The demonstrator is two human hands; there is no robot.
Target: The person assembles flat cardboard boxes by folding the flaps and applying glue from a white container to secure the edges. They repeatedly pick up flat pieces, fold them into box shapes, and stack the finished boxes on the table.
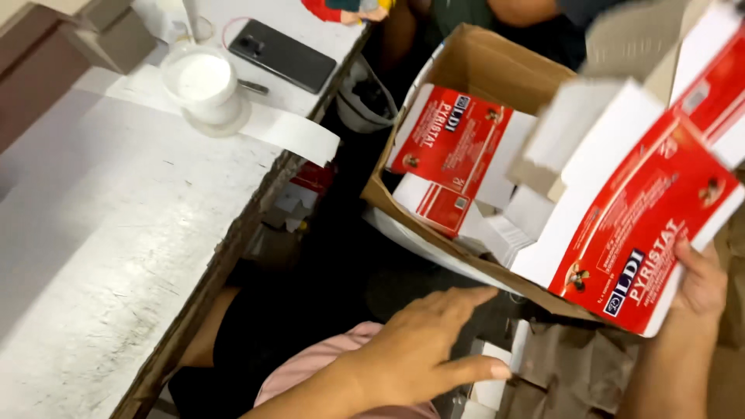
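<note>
Red-and-white glossy card: my right hand point(701, 289) grips one flat unfolded carton point(638, 233). Just beyond it, a brown corrugated box point(497, 66) holds two more cartons point(454, 143). My left hand point(423, 349) spreads open, empty, below the box.

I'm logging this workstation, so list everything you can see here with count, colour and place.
Flat carton blank: one, red and white, held up at right over the box.
Cardboard box: one, brown, open, centre right, beside the table.
Cartons in the box: several, red and white, stacked inside; exact count unclear.
Table: one, white top, worn, left.
Phone: one, black, top of table.
Round tub: one, white, on the table near the phone.
Paper strip: one, white, hanging over the table edge.
Left hand: open, reaching low toward the box.
Right hand: gripping the carton blank's lower edge.
</note>
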